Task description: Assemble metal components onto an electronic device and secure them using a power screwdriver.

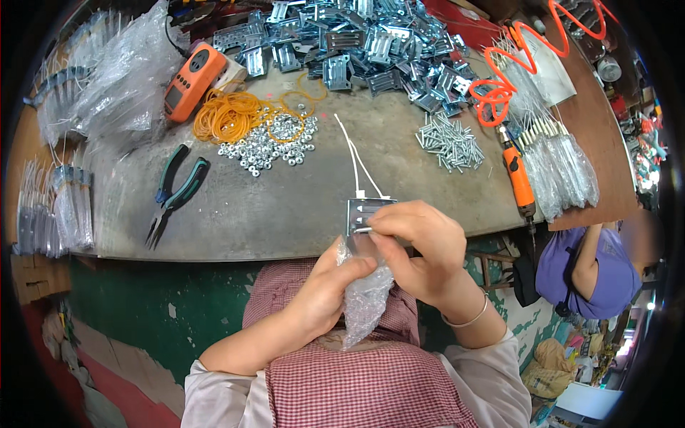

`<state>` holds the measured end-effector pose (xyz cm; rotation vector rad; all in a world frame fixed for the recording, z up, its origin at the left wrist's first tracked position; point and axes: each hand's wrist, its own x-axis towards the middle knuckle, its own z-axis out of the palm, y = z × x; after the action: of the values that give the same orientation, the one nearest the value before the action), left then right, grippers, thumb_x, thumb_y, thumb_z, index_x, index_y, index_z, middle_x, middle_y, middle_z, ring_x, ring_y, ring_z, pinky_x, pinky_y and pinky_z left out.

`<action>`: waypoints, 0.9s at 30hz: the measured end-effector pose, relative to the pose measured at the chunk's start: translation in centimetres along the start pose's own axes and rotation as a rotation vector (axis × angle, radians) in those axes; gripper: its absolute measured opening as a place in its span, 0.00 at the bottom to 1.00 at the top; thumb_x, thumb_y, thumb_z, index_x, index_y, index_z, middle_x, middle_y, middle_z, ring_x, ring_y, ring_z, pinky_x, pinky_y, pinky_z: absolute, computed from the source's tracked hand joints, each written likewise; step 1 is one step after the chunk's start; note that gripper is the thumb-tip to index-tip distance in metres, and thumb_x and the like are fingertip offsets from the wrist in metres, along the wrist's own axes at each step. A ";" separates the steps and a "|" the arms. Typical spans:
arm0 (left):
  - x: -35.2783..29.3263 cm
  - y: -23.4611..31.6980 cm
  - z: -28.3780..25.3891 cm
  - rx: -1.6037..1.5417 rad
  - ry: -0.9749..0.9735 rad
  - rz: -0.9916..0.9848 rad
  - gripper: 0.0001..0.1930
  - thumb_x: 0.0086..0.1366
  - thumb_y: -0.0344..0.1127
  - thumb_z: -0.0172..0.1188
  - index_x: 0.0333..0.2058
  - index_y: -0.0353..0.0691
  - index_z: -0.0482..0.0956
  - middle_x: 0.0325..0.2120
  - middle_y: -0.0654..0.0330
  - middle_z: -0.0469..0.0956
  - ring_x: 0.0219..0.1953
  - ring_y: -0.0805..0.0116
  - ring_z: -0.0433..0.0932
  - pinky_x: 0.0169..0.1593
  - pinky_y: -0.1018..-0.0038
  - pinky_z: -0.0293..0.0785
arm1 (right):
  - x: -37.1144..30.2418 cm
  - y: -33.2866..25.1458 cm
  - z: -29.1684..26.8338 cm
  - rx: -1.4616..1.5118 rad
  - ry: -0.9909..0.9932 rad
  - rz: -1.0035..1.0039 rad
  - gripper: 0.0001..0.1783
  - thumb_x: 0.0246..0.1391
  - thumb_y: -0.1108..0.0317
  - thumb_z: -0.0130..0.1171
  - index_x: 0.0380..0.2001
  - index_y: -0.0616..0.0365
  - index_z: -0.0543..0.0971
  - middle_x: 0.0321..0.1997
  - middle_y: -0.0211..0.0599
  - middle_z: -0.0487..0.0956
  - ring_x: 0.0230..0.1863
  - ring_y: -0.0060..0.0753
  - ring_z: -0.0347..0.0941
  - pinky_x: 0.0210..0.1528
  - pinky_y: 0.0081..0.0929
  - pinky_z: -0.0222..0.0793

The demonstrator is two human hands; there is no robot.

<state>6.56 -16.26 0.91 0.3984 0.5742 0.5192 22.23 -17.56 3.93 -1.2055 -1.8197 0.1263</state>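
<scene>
Slotted metal bracket (362, 208) held up at the counter's near edge

The bracket stood above the middle of the counter's (264, 221) near edge, its two white leads (354, 160) pointing toward the far edge. The left hand (325, 285) was closed around the bubble wrap (366, 303) below it; the right hand (421, 246) pinched a small metal shank (362, 230), probably a screw, against its face. Whether the hands touched each other, I could not tell.

The piece looked light: stiff in the plate, soft and perhaps slippery in the wrap. The plate's side edges seemed the surest hold; the thin leads looked easily bent. Loose screws (449, 141) lay toward the right edge, pliers (163, 201) near the left.
</scene>
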 end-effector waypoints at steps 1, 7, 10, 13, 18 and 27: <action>0.0 0.0 0.0 -0.002 0.004 0.005 0.19 0.62 0.28 0.51 0.52 0.36 0.65 0.45 0.58 0.73 0.48 0.67 0.74 0.51 0.69 0.71 | -0.1 0.2 0.3 0.006 -0.003 -0.017 0.13 0.36 0.81 0.64 0.30 0.60 0.77 0.29 0.37 0.78 0.26 0.37 0.75 0.26 0.26 0.71; 0.5 -0.5 -0.2 0.089 0.041 -0.017 0.22 0.58 0.24 0.48 0.53 0.37 0.65 0.45 0.60 0.72 0.48 0.70 0.72 0.52 0.71 0.69 | 0.2 0.2 0.2 -0.059 -0.084 -0.057 0.14 0.33 0.79 0.65 0.30 0.61 0.77 0.30 0.36 0.78 0.29 0.35 0.75 0.27 0.27 0.71; 0.7 0.5 0.3 0.098 0.073 0.032 0.22 0.60 0.26 0.47 0.55 0.37 0.64 0.47 0.59 0.71 0.50 0.69 0.71 0.53 0.71 0.68 | 0.1 0.2 -0.6 -0.116 -0.223 0.022 0.19 0.38 0.70 0.67 0.38 0.63 0.78 0.41 0.41 0.77 0.40 0.40 0.75 0.37 0.31 0.73; 1.9 1.1 0.5 0.186 0.066 0.130 0.23 0.67 0.34 0.45 0.60 0.37 0.58 0.53 0.55 0.68 0.55 0.66 0.69 0.58 0.69 0.65 | -1.2 0.9 -0.5 -0.034 -0.288 0.153 0.44 0.44 0.51 0.65 0.60 0.64 0.64 0.64 0.52 0.61 0.62 0.55 0.60 0.61 0.44 0.57; 1.1 1.7 0.2 1.256 -0.074 0.465 0.35 0.64 0.50 0.55 0.59 0.30 0.56 0.51 0.38 0.68 0.54 0.47 0.70 0.57 0.61 0.65 | -4.2 2.0 1.8 0.016 -0.095 0.297 0.52 0.42 0.57 0.67 0.65 0.67 0.52 0.66 0.60 0.57 0.64 0.60 0.57 0.64 0.44 0.54; 12.8 13.9 -0.3 1.755 0.324 0.863 0.09 0.60 0.36 0.57 0.31 0.35 0.78 0.23 0.52 0.79 0.27 0.58 0.80 0.33 0.65 0.73 | -4.7 2.6 0.5 0.219 -0.080 0.515 0.47 0.41 0.66 0.63 0.63 0.71 0.55 0.58 0.58 0.67 0.58 0.55 0.65 0.61 0.41 0.58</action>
<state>10.79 2.09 2.28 2.3299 1.0825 0.7961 24.07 -19.60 -0.70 -1.4978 -1.4771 0.6554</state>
